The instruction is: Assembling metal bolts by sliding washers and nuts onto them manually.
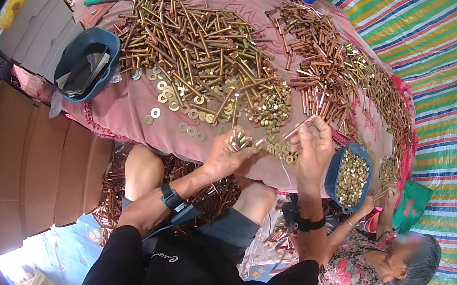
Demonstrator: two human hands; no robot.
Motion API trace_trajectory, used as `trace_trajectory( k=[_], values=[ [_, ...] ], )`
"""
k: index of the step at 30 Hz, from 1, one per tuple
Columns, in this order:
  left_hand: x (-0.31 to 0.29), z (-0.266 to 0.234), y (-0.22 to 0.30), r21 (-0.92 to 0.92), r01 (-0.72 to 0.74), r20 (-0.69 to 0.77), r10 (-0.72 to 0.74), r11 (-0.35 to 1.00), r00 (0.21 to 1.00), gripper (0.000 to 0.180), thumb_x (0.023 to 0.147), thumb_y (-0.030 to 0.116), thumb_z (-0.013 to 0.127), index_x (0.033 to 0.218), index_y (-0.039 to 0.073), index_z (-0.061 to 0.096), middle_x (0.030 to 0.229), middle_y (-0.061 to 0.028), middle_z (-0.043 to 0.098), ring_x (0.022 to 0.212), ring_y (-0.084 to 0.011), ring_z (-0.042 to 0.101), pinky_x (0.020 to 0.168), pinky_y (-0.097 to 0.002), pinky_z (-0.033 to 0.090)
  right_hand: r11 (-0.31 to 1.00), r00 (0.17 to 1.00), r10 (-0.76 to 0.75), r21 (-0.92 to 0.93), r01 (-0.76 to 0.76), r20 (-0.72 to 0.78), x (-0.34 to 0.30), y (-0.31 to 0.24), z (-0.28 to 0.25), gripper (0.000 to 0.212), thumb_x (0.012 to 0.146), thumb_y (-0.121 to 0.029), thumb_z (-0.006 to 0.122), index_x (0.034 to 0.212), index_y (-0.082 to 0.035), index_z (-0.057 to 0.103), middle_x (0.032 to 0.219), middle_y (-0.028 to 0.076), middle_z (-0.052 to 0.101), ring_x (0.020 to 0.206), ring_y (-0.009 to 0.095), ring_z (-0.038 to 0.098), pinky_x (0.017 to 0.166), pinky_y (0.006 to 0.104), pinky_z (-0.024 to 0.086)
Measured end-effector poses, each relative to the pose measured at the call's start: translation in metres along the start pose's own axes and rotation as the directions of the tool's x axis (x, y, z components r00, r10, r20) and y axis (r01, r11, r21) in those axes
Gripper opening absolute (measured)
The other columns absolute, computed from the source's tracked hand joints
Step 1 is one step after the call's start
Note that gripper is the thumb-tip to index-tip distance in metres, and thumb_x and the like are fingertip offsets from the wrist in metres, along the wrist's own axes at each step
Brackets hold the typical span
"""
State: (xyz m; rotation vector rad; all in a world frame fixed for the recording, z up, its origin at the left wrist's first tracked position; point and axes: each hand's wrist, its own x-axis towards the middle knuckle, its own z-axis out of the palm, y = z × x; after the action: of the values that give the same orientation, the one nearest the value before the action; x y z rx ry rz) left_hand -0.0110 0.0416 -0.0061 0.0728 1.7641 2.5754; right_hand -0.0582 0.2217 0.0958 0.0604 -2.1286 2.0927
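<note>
My left hand [223, 156] is closed around several brass-coloured bolts [238, 140], some with their ends pointing up, at the near edge of the cloth-covered table. To its right, my right hand [314, 148] pinches a slim copper-coloured metal sleeve [298, 128] between thumb and fingers. Beyond my hands lie a heap of long bolts [187, 39], a pile of small nuts [271, 106] and scattered flat washers [155, 113]. A mound of copper-coloured sleeves [330, 69] spreads over the right side of the table.
A blue tub of nuts [370, 155] stands right of my right hand. Close behind it, a co-worker's hands [367, 206] hold thin metal pieces. At left are a blue basket [114, 58] and cardboard boxes [37, 146]. A green-handled tool [108, 0] lies farther back.
</note>
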Motion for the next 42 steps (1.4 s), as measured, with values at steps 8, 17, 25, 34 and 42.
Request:
trace_trajectory(
  k=[8,17,25,34,42],
  values=[
    [0.000,-0.001,0.002,0.056,-0.003,0.012,0.002,0.998,1.000,0.017,0.092,-0.002,0.073,0.097,0.004,0.058,0.084,0.0030,0.062,0.075,-0.0041,0.056,0.065,-0.0224,0.048,0.973,0.989,-0.122,-0.185,0.136,0.089,-0.026,-0.004,0.030,0.048,0.095,-0.001,0.067,0.139,0.004,0.049,0.102,0.012,0.067,0.076,0.014,0.069,0.062,0.0274,0.058],
    [0.000,0.004,0.008,0.098,-0.237,-0.036,0.241,0.967,0.970,0.017,0.087,0.000,0.076,0.102,-0.002,0.069,0.094,-0.0089,0.069,0.079,-0.0134,0.063,0.068,-0.0300,0.052,0.633,0.797,-0.351,-0.502,0.589,0.492,-0.033,0.003,0.020,0.024,0.097,-0.012,0.068,0.116,0.004,0.069,0.098,0.010,0.070,0.072,0.013,0.066,0.064,0.0272,0.053],
    [-0.005,0.000,0.001,0.121,-0.135,0.030,0.132,0.983,0.991,0.020,0.090,0.002,0.074,0.109,-0.001,0.068,0.098,-0.0089,0.073,0.087,-0.0125,0.067,0.074,-0.0280,0.055,0.726,0.997,0.073,-0.686,-0.043,0.015,-0.003,0.053,-0.035,0.026,0.095,-0.024,0.068,0.111,-0.005,0.075,0.093,0.016,0.074,0.082,0.027,0.072,0.073,0.0349,0.055],
    [-0.004,0.000,0.007,0.268,-0.121,0.007,0.124,0.956,0.992,0.022,0.090,0.003,0.075,0.110,-0.001,0.068,0.096,-0.0069,0.072,0.083,-0.0114,0.065,0.073,-0.0265,0.054,0.610,0.971,0.157,-0.791,0.047,0.179,0.024,0.062,-0.021,0.027,0.090,-0.022,0.072,0.108,-0.002,0.076,0.085,0.014,0.075,0.076,0.023,0.072,0.070,0.0343,0.054],
    [-0.004,0.000,0.006,0.150,-0.136,0.037,0.132,0.979,0.991,0.016,0.093,0.002,0.072,0.109,-0.002,0.070,0.101,-0.0066,0.072,0.087,-0.0100,0.066,0.075,-0.0257,0.054,0.886,0.934,0.342,-0.369,-0.283,0.106,0.005,0.046,-0.021,0.038,0.096,-0.013,0.068,0.129,0.005,0.063,0.085,0.008,0.071,0.071,0.013,0.067,0.064,0.0281,0.054]
  ],
)
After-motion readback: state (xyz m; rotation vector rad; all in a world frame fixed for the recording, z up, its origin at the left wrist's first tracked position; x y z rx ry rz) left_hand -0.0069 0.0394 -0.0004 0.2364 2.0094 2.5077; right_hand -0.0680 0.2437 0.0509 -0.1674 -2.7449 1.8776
